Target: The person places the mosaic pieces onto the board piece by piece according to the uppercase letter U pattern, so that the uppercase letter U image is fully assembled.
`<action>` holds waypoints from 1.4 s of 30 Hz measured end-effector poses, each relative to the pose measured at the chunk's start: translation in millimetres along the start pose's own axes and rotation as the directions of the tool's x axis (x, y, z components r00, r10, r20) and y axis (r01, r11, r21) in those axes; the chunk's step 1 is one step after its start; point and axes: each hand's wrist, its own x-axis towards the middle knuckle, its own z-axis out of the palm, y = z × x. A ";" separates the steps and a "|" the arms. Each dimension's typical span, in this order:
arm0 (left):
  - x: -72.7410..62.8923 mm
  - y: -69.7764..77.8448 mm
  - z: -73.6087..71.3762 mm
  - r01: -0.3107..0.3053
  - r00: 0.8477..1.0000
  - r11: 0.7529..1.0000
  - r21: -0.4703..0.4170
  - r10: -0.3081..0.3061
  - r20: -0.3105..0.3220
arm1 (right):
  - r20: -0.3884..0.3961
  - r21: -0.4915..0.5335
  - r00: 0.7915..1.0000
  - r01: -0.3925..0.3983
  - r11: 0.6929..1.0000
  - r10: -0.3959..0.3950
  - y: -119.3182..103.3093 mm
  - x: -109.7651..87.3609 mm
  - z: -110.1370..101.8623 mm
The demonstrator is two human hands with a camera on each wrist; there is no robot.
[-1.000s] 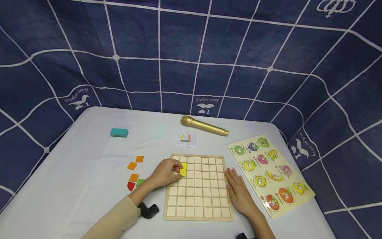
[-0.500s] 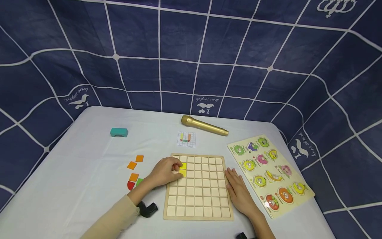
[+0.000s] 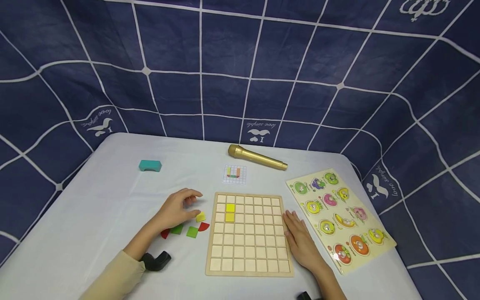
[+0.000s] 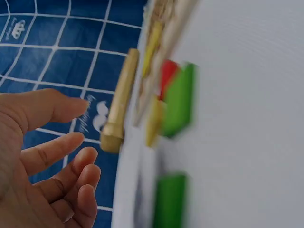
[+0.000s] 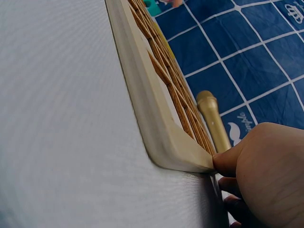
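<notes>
My left hand [image 3: 176, 211] hovers left of the wooden grid board [image 3: 248, 273], fingers loosely bent with nothing between them. Near its thumb lies a yellow square tile [image 3: 201, 216], beside a red quarter-round tile [image 3: 203, 226] and a green square tile [image 3: 192, 232]. Another green tile [image 3: 177, 229] and a red tile [image 3: 164, 233] show partly from under the wrist; the orange tiles are hidden behind the hand. Two yellow tiles [image 3: 230, 217] sit one above the other in the board's second column. My right hand [image 3: 300, 239] rests along the board's right edge, thumb touching the frame [image 5: 142, 95].
A pattern card [image 3: 234, 175] with a coloured U shape lies behind the board, and a gold microphone [image 3: 258, 157] beyond it. At right is a fruit peg puzzle [image 3: 337, 216]. A teal block [image 3: 150, 166] stands at the back left.
My left hand has let go of the yellow tile in the board and moved left over the loose tiles, now covering the orange ones. The right hand has stayed in place.
</notes>
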 end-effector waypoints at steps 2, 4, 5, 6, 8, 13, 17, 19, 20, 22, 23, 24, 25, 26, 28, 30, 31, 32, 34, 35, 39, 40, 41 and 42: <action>-5.4 -7.2 1.1 0.008 1.000 1.000 0.010 -0.008 0.025 | -0.003 0.001 1.000 0.002 1.000 -0.002 0.1 -0.4 -0.1; -9.0 -12.6 3.0 0.009 0.998 1.000 0.025 -0.011 0.056 | -0.005 0.004 1.000 0.004 1.000 -0.004 0.0 -0.6 -0.2; -10.1 -14.4 4.0 0.012 0.997 0.999 0.031 -0.015 0.070 | -0.006 0.008 1.000 0.004 1.000 -0.004 -0.1 -0.7 -0.3; -10.9 -16.1 5.0 0.016 0.996 0.999 0.035 -0.019 0.082 | -0.007 0.010 1.000 0.005 1.000 -0.005 -0.1 -0.8 -0.2; -11.8 -18.6 7.0 0.028 0.995 0.998 0.050 -0.033 0.097 | -0.010 0.010 1.000 0.009 1.000 -0.009 -0.1 -0.9 -0.1; -12.2 -21.0 10.4 0.063 0.992 0.993 0.096 -0.073 0.103 | -0.013 -0.002 1.000 0.012 1.000 -0.012 0.5 -0.6 0.6; -13.5 -22.1 11.5 0.076 0.991 0.990 0.120 -0.088 0.097 | -0.010 -0.003 1.000 0.011 1.000 -0.011 -0.2 0.2 0.4; -13.3 -22.8 12.6 0.074 0.992 0.989 0.126 -0.085 0.088 | -0.008 -0.001 1.000 0.007 1.000 -0.007 -0.4 0.2 0.1; -13.1 -22.9 13.2 0.073 0.993 0.989 0.131 -0.085 0.084 | -0.007 -0.001 1.000 0.006 1.000 -0.006 -0.5 0.2 0.0; -12.9 -22.8 14.4 0.075 0.993 0.988 0.138 -0.086 0.076 | -0.004 -0.004 1.000 0.004 1.000 -0.004 -0.8 0.1 -0.2; -12.8 -22.7 15.0 0.078 0.993 0.987 0.142 -0.089 0.072 | -0.002 -0.004 1.000 0.001 1.000 -0.001 -0.9 0.1 -0.4; -12.7 -22.3 15.5 0.082 0.993 0.986 0.147 -0.092 0.069 | 0.000 -0.005 1.000 -0.001 1.000 0.001 -0.8 0.1 -0.4; -12.7 -21.9 16.0 0.084 0.993 0.985 0.149 -0.095 0.066 | 0.002 -0.006 1.000 -0.002 1.000 0.002 -0.8 0.0 -0.4; -12.8 -21.3 16.5 0.089 0.993 0.984 0.152 -0.099 0.063 | 0.004 -0.005 1.000 -0.004 1.000 0.004 -0.9 0.1 -0.5; -13.0 -20.6 17.5 0.094 0.993 0.982 0.162 -0.104 0.054 | 0.006 -0.003 1.000 -0.006 1.000 0.006 -0.8 0.2 -0.6; -13.0 -20.1 18.5 0.099 0.993 0.980 0.171 -0.108 0.043 | 0.007 -0.002 1.000 -0.005 1.000 0.006 -0.7 0.4 -0.7; -13.0 -20.0 19.1 0.102 0.993 0.979 0.175 -0.110 0.039 | 0.009 -0.001 1.000 -0.007 1.000 0.007 -0.8 0.5 -0.8; -13.1 -19.8 19.8 0.106 0.993 0.978 0.182 -0.114 0.035 | 0.010 0.000 1.000 -0.008 1.000 0.008 -0.8 0.5 -0.9; -13.2 -19.5 21.0 0.115 0.992 0.975 0.188 -0.122 0.027 | 0.010 0.000 1.000 -0.007 1.000 0.007 -0.8 0.5 -0.9; -13.2 -19.4 21.5 0.119 0.992 0.975 0.189 -0.125 0.024 | 0.010 -0.002 1.000 -0.006 1.000 0.006 -0.8 0.5 -0.9; -13.3 -18.2 23.0 0.126 0.991 0.973 0.192 -0.130 0.010 | 0.004 -0.002 1.000 0.000 1.000 0.000 -0.7 0.4 -0.6; -13.3 -18.0 23.2 0.127 0.991 0.973 0.192 -0.131 0.006 | 0.003 -0.002 1.000 0.002 1.000 -0.002 -0.7 0.4 -0.5; -13.3 -17.8 23.4 0.127 0.992 0.973 0.191 -0.130 0.002 | 0.001 -0.002 1.000 0.004 1.000 -0.004 -0.6 0.4 -0.5; -13.4 -17.5 23.5 0.127 0.992 0.973 0.191 -0.129 -0.002 | 0.000 -0.003 1.000 0.006 1.000 -0.006 -0.5 0.3 -0.4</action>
